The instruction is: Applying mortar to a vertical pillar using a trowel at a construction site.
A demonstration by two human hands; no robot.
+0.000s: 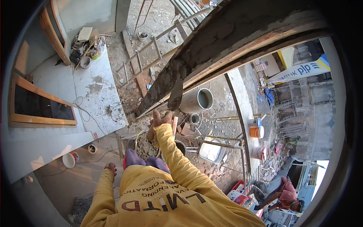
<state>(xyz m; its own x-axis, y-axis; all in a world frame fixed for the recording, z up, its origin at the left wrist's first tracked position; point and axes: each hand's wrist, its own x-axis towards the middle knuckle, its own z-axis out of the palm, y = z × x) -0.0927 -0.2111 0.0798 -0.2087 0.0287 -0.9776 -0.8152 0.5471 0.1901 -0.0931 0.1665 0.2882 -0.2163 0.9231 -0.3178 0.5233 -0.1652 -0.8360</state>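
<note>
the right hand [162, 118] grips a trowel [176, 95], its blade by the beam [219, 39], probably angled to lie flat along it. mortar [146, 148] sits near the beam's closer end, likely for easy reach. the left hand [110, 167] hangs away from the beam, fingers curled; whether empty, i cannot tell.

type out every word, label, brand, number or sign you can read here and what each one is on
Yellow sweatshirt: large dark and red lettering plus smaller dark print, partly legible; wording not copied.
Banner at the right: large blue lettering on white, partly legible; wording not copied.
White bucket at the left: coloured label, too small to read.
</note>
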